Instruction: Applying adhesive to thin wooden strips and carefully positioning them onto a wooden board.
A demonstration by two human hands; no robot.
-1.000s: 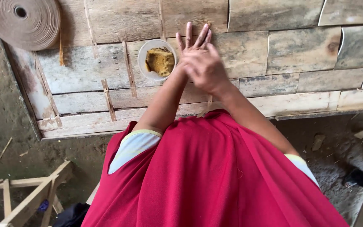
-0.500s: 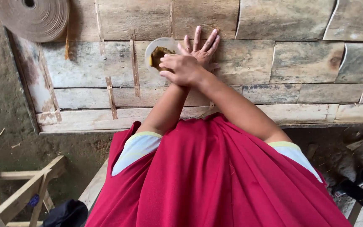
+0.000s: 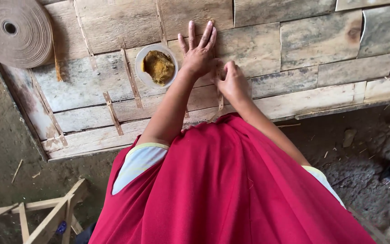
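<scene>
Weathered wooden boards [image 3: 294,40], grey and stained, make up the work surface, which is seen from above over bare dirt ground [image 3: 5,149]. Thin strips of tape [image 3: 131,77] are stuck across several seams between the boards. The left hand [image 3: 198,55] is laid flat on the wood with its fingers spread wide, nothing being gripped in it. The right hand [image 3: 232,84] is set just beside it, lower and to the right, its fingers curled down onto a narrow strip [image 3: 220,97] that runs along a seam; whether the strip is pinched or only pressed cannot be told. A round plastic bowl [image 3: 141,72] of yellow-brown paste [image 3: 158,67] is stood just beside the left wrist. A large roll of brown tape [image 3: 11,30] is seen at the upper left corner of the boards, well apart from both hands. A red garment [image 3: 231,190] fills the lower middle, and a light wooden frame [image 3: 46,212] is seen on the ground at lower left.
</scene>
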